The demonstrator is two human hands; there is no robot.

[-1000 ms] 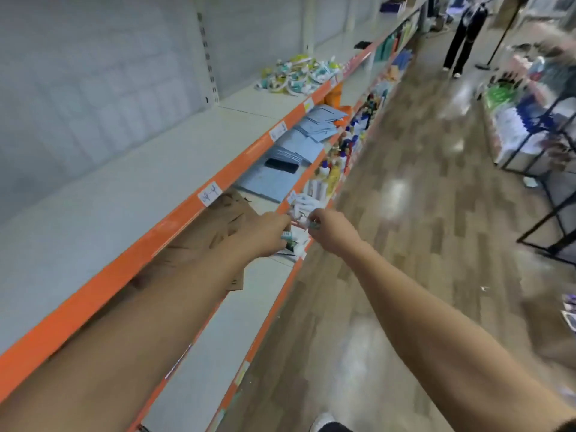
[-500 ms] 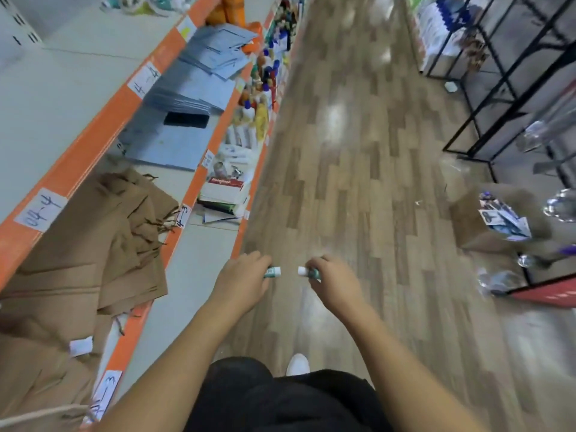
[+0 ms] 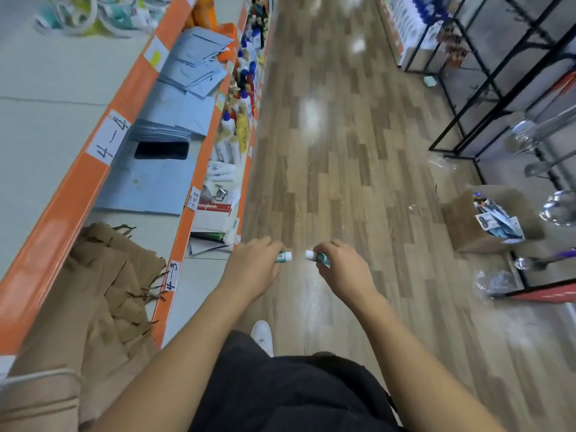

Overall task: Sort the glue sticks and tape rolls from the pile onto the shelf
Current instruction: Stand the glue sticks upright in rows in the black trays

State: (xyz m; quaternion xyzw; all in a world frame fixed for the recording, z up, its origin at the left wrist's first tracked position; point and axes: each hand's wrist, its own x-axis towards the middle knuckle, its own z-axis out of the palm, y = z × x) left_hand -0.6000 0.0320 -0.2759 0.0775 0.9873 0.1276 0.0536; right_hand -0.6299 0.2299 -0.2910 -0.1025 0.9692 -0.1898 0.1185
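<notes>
Open floor [image 3: 343, 151] ahead; brown paper bags [image 3: 103, 291] crowd the near shelf [image 3: 184, 235], cardboard box [image 3: 473, 226] at right.

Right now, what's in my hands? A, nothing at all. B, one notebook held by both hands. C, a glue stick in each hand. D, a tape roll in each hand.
C: the left hand grips a glue stick and the right hand grips a second glue stick, their white ends facing each other with a gap between, above the wooden floor.
</notes>
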